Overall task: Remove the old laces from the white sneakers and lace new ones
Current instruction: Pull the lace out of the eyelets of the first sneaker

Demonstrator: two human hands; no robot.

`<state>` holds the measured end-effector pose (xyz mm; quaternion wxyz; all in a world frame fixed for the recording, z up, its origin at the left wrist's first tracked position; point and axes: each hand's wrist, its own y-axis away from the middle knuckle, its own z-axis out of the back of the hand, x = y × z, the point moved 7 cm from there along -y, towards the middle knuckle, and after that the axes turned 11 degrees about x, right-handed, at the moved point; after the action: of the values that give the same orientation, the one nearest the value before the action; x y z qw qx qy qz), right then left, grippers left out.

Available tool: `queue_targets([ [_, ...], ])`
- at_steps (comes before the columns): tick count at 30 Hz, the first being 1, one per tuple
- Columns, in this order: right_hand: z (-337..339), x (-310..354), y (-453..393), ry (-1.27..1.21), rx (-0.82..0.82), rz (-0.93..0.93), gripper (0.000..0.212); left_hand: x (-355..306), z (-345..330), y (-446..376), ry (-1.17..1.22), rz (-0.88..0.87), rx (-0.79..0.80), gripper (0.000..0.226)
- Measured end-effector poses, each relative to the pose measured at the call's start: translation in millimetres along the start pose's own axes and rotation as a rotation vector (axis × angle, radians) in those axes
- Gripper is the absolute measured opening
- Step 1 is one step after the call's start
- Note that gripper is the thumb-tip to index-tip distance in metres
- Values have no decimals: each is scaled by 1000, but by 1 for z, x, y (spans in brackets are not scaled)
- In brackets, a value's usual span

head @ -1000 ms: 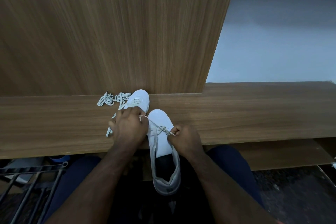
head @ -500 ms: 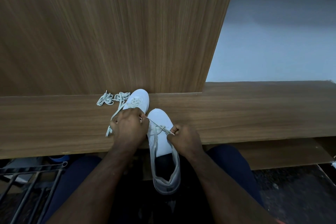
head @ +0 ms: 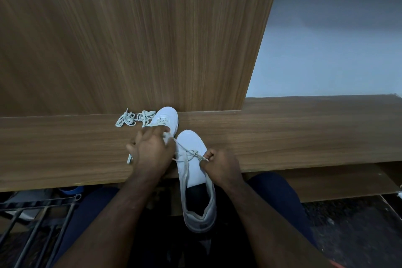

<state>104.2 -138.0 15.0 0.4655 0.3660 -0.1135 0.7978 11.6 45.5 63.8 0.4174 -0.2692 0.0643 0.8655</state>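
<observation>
While both hands pinch its lace (head: 188, 152), the sneaker (head: 193, 172) shows no legible branding.

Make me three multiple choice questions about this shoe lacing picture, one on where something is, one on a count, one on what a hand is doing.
1. Where does the loose pile of laces lie?
A. On the wooden shelf, left of the far sneaker
B. Inside the near sneaker
C. On the floor

2. How many white sneakers show?
A. One
B. Two
C. Three

3. What is the right hand doing?
A. Resting flat on the shelf
B. Pinching the lace at the near sneaker
C. Hanging idle

Answers:
1. A, the pile sits on the shelf by the far sneaker's toe.
2. B, two stand side by side.
3. B, its fingers are curled on the lace, which runs to the left hand.
</observation>
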Motion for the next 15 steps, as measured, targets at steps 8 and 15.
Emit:
queue_targets([
  [8, 0, 0, 1, 8, -4, 1, 4, -25, -38, 11, -170, -188, 147, 16],
  [15, 0, 1, 1, -14, 6, 0, 6, -6, -8, 2, -114, -72, 32, 20],
])
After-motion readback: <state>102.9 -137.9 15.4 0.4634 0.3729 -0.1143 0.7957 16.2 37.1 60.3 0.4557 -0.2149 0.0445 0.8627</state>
